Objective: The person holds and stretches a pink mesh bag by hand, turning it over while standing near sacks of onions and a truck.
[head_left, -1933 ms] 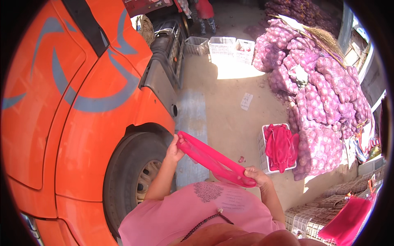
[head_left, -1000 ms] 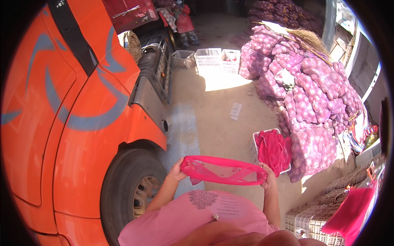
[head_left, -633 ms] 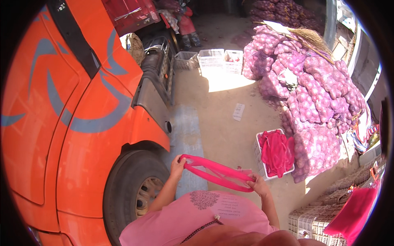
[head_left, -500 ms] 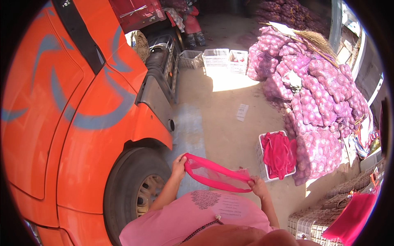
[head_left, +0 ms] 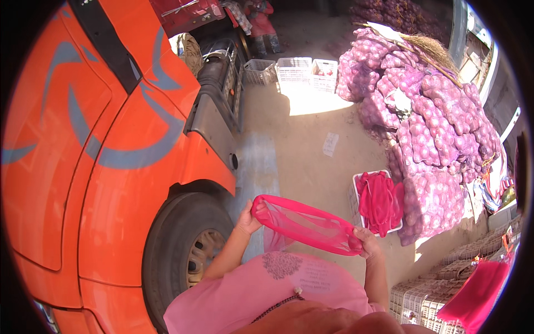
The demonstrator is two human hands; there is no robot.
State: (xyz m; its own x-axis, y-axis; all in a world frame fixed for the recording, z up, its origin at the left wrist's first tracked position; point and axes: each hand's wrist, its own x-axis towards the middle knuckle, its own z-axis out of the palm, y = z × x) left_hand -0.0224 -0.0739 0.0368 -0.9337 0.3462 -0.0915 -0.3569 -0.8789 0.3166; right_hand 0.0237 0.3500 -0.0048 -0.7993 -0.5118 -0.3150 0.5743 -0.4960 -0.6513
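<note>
A bright pink mesh bag (head_left: 303,216) is stretched sideways in front of my body, its opening pulled into a long oval. My left hand (head_left: 248,219) is closed on the bag's left end. At the other end, slightly lower, my right hand (head_left: 365,242) grips the rim. The mesh sags between the two hands, and the ground shows through it. Just beyond my right hand stands a white plastic crate (head_left: 356,201) heaped with folded pink mesh bags (head_left: 380,201).
An orange truck (head_left: 133,206) with a large wheel (head_left: 186,245) stands close on my left. Filled purple mesh sacks of onions (head_left: 428,133) are piled on the right, a straw broom (head_left: 431,51) on top. White crates (head_left: 295,72) and a person (head_left: 260,25) are farther off.
The mesh bag's opening has been spread wider. My right hand has moved right and slightly up, while the left has risen a little and shifted slightly right.
</note>
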